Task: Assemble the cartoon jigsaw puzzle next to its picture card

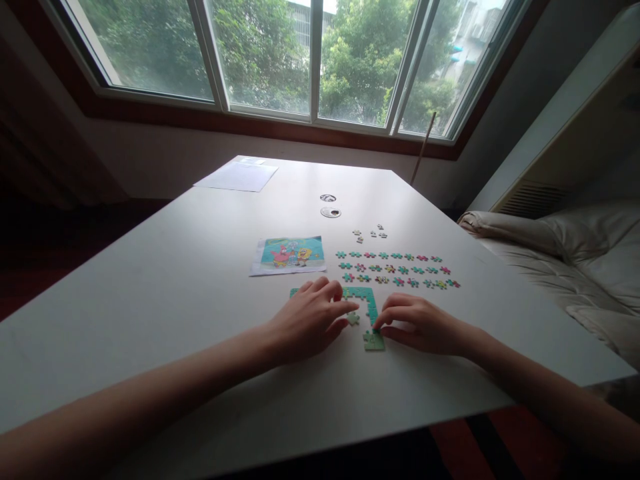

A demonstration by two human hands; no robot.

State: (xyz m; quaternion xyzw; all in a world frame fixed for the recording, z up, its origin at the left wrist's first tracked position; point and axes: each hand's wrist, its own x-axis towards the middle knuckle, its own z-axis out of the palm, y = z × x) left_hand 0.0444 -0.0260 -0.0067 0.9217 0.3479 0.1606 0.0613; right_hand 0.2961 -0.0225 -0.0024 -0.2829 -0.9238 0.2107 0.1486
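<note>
A partly joined jigsaw puzzle (371,303) lies on the table, with a green top edge and right side. At its lower right are joined light-green pieces (374,342). My left hand (313,317) rests over the puzzle's left part and hides some of it. Its index finger is stretched out and its thumb apart, beside a loose light-green puzzle piece (353,319). With fingertips drawn together, my right hand (417,323) grips a puzzle piece at the right side, just above the light-green corner; the fingers cover much of that piece.
Loose puzzle pieces (383,255) lie in rows behind my right hand, with several more pieces (383,235) farther back. A cartoon picture sheet (293,254) lies behind my left hand. Beyond are two round table fittings (331,212) and white paper (237,177) on the white table (175,287).
</note>
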